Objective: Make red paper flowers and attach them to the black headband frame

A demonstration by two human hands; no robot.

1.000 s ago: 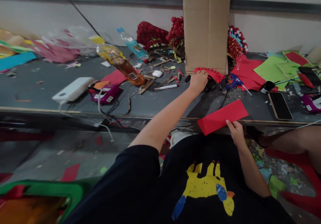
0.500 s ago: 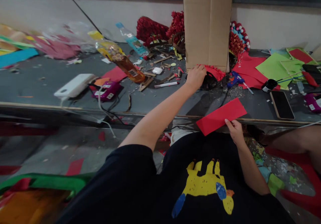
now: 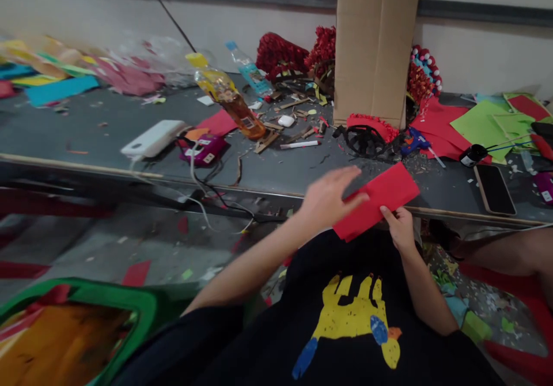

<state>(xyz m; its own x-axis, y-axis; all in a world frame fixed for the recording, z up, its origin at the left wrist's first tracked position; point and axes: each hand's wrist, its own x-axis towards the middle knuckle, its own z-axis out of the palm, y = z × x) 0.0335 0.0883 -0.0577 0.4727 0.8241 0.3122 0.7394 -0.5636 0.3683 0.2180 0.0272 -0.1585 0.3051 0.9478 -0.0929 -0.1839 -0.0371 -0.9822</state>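
A folded-looking strip of red paper (image 3: 382, 197) is pinched between the thumb and fingers of my right hand (image 3: 401, 229), above the table's front edge. My left hand (image 3: 330, 197) is open beside the strip's left end, thumb and fingers spread; its thumb overlaps the paper, and I cannot tell whether it touches. Farther back, a black headband-like piece with a red fringed strip (image 3: 367, 135) lies at the foot of a tall cardboard piece (image 3: 377, 52). A blue glue gun (image 3: 415, 142) rests to its right.
On the table (image 3: 276, 170) are a tilted tea bottle (image 3: 228, 101), a white power bank (image 3: 154, 138), a purple power strip (image 3: 205, 148), a marker (image 3: 300, 144) and a phone (image 3: 495, 189). Green paper (image 3: 479, 120) lies at right. A green bin (image 3: 147, 311) stands lower left; another person's leg (image 3: 505, 245) is at right.
My left hand has come back from the black piece by the cardboard toward the red paper, its fingers now spread. The right hand keeps its hold. The view has shifted slightly left.
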